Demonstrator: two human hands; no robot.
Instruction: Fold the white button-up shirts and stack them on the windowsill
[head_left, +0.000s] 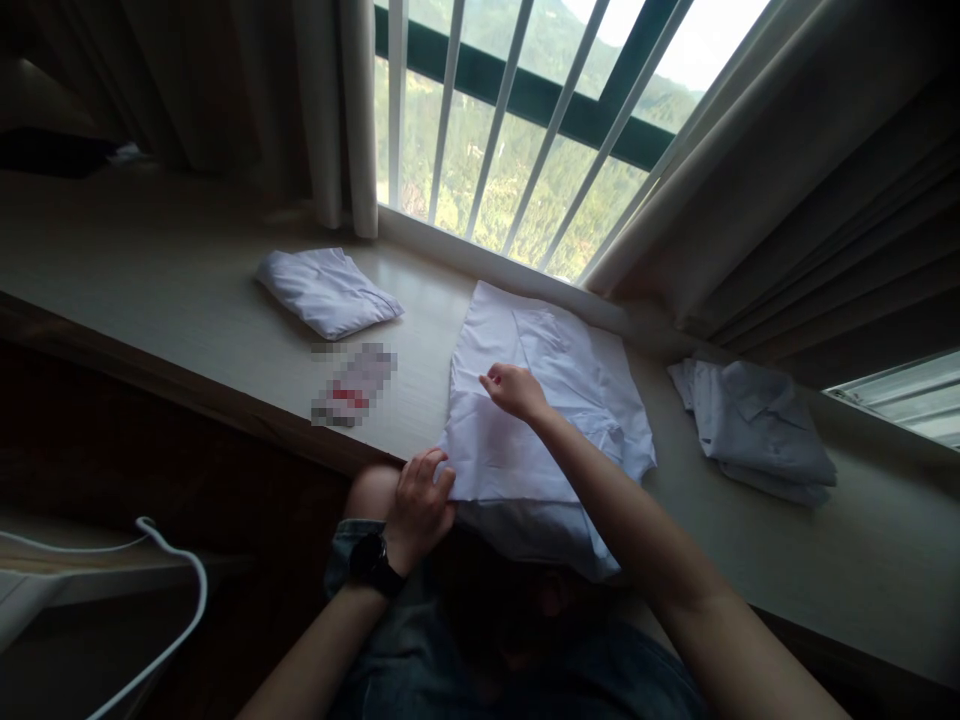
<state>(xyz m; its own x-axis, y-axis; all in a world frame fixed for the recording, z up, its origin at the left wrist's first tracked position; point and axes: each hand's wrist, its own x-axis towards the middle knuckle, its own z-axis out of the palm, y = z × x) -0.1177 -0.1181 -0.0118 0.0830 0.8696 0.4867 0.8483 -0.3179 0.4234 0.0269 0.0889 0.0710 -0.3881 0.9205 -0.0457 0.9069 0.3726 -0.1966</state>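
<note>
Where the desk [187,290] meets the frame's centre, a white shirt [540,400] spread flat, lower edge hanging off. Left hand [420,500] pinching its near-left corner, right hand [514,390] pinching a fold mid-cloth. Upper left, a folded shirt [326,290]; right, a rumpled shirt [757,425].

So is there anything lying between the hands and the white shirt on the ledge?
Nothing visible does. The left hand already pinches the white shirt at its near left corner, and the right hand rests on top of it, touching the cloth.
</note>
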